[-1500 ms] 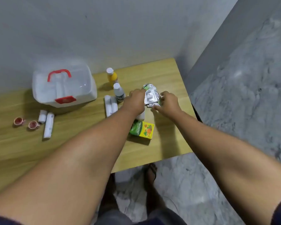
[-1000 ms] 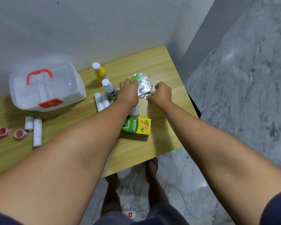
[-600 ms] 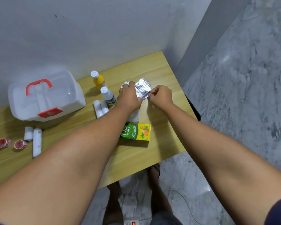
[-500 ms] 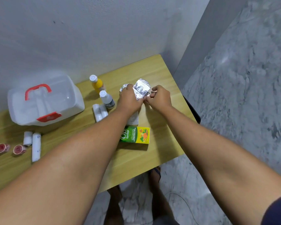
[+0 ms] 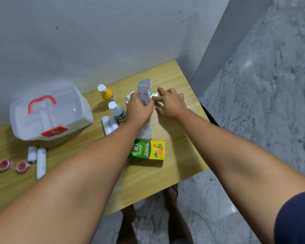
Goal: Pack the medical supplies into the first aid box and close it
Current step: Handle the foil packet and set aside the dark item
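Note:
My left hand (image 5: 139,108) grips a stack of silver blister packs (image 5: 144,90), held upright over the wooden table (image 5: 176,131). My right hand (image 5: 169,101) hovers just to the right with fingers spread, its fingertips touching the packs' edge. The white first aid box (image 5: 49,113), with a red handle and red latch, sits shut at the left. A yellow bottle (image 5: 106,95), a white bottle (image 5: 117,110), two bandage rolls (image 5: 109,125), a white gauze pack (image 5: 145,132) and a green-yellow herbal box (image 5: 147,150) lie near my left arm.
Two more white rolls (image 5: 37,158) and two red-pink tape rolls (image 5: 13,165) lie at the front left. A grey wall stands right behind the table. The table's right and front edges drop to a marble floor, where my feet (image 5: 173,192) show.
My left hand has turned the blister packs upright and holds them alone. My right hand has let go and spread its fingers. The camera view shifted slightly.

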